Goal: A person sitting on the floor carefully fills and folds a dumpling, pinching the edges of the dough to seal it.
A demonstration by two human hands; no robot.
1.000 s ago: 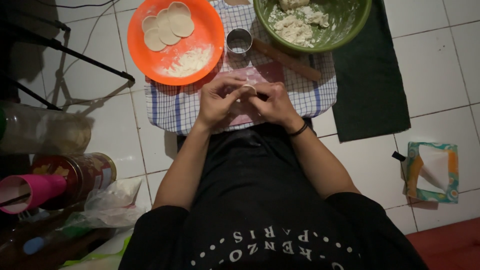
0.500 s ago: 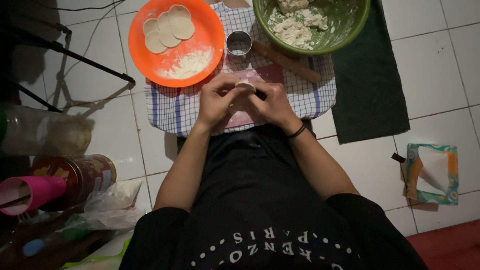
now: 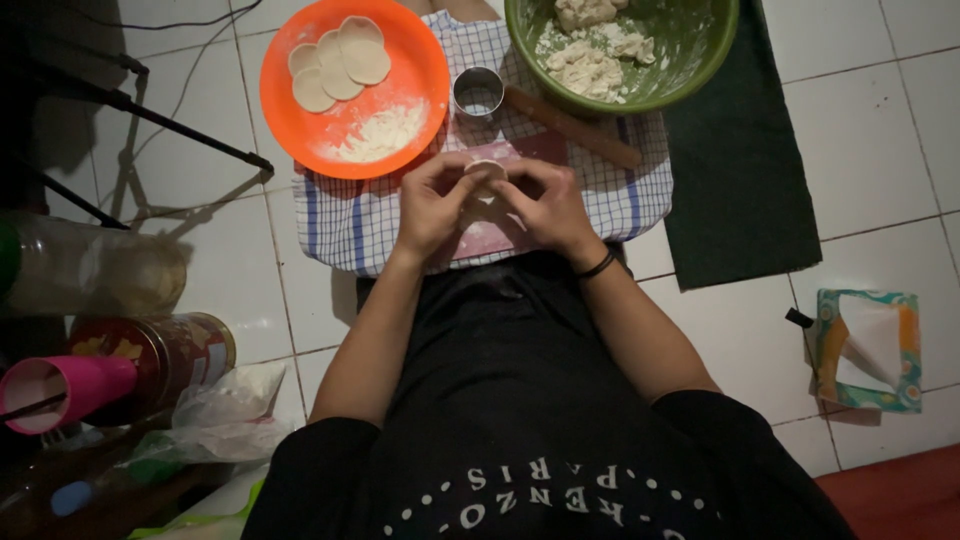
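Both hands pinch one small dough round (image 3: 485, 170): left hand (image 3: 432, 205) and right hand (image 3: 548, 205) each have a fingertip grip clamped on its edge, held just above the pink mat (image 3: 490, 235) on the checked cloth (image 3: 350, 225). I'd judge the step as shaping or sealing the round. To do it well, I'd keep pressure light and even along the rim so the soft dough doesn't tear.

From the round outward:
- Metal ring cutter (image 3: 478, 92) just beyond it, shiny.
- Wooden rolling pin (image 3: 572, 125) beyond, right of the cutter.
- Orange plate (image 3: 285, 100) beyond and left, smooth plastic, holding flat pale discs (image 3: 340, 62) and loose flour.
- Green bowl (image 3: 700, 50) beyond and right, with lumpy dough (image 3: 590, 45).
- White floor tiles (image 3: 870, 130) all around.
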